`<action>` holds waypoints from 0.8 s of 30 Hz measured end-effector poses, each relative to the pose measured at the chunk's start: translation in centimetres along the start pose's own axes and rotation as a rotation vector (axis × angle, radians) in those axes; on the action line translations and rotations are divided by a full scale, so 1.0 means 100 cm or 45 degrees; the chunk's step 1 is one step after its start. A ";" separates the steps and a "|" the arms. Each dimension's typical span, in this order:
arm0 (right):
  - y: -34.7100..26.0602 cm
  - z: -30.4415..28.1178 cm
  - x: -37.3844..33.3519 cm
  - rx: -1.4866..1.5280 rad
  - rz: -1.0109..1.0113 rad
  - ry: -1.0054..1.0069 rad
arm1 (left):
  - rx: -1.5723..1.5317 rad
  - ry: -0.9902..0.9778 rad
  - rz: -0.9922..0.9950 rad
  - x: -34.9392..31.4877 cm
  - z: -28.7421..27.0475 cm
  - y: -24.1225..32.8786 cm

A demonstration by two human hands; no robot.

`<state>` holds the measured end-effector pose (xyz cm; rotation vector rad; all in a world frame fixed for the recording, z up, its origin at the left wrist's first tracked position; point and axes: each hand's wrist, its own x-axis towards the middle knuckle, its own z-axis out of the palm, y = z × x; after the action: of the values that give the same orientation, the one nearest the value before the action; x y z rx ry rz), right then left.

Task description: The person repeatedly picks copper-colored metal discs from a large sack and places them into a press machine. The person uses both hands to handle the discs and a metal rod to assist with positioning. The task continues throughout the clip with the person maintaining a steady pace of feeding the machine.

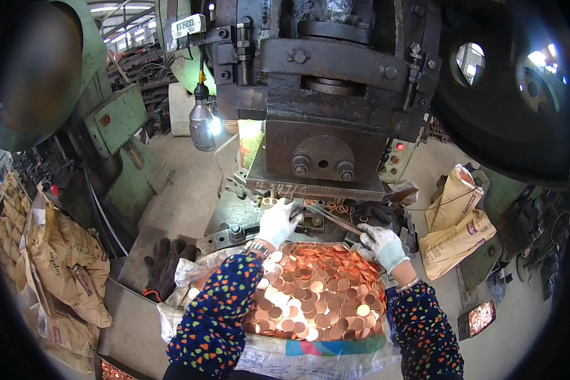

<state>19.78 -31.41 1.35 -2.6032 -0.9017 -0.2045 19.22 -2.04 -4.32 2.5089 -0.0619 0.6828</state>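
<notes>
My left hand (278, 223), in a white glove, reaches to the front of the press's die area (311, 220). Its fingers are curled together; whatever they may hold is hidden. In a white glove too, my right hand (382, 246) grips long metal tongs (335, 219), whose tips point left toward the die, close to my left fingers. Below both hands a large heap of round copper discs (316, 294) lies on a white woven sack (259, 354). Copper-coloured rings (341, 208) lie behind the tongs, under the raised press ram (323, 152).
A dark glove (168, 263) rests on the metal bench at left. Brown paper sacks stand at far left (69, 266) and at right (459, 234). A lit lamp (202, 123) hangs left of the ram. A large dark flywheel (506, 120) fills the upper right.
</notes>
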 end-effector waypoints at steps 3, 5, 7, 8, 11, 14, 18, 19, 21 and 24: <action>-0.012 0.004 -0.018 0.061 -0.064 -0.018 | -0.063 -0.284 0.069 -0.028 -0.022 -0.016; -0.021 0.013 -0.035 0.124 -0.114 -0.015 | 0.035 -0.575 -0.062 -0.054 -0.033 -0.024; -0.026 0.024 -0.053 0.232 -0.179 0.048 | 0.065 -0.547 0.134 -0.087 -0.041 -0.029; -0.027 0.030 -0.061 0.240 -0.125 -0.011 | 0.174 -0.532 0.184 -0.097 -0.041 -0.029; -0.026 0.048 -0.080 0.330 -0.012 -0.151 | 0.255 -0.552 0.136 -0.109 -0.040 -0.032; -0.025 0.067 -0.091 0.261 -0.006 -0.161 | 0.156 -0.536 0.073 -0.106 -0.038 -0.038; -0.021 0.074 -0.093 0.209 0.022 -0.164 | 0.073 -0.678 -0.084 -0.102 -0.038 -0.045; -0.021 0.075 -0.094 0.214 0.021 -0.157 | 0.014 -0.661 -0.131 -0.100 -0.039 -0.046; -0.021 0.074 -0.094 0.243 0.033 -0.151 | -0.113 -0.680 -0.270 -0.099 -0.042 -0.047; -0.024 0.073 -0.096 0.227 0.043 -0.139 | -0.178 -0.647 -0.077 -0.099 -0.054 -0.049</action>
<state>10.88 -32.22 -7.08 -2.4809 -0.8694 0.0271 9.01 3.96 -7.56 2.4733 -0.2066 0.0034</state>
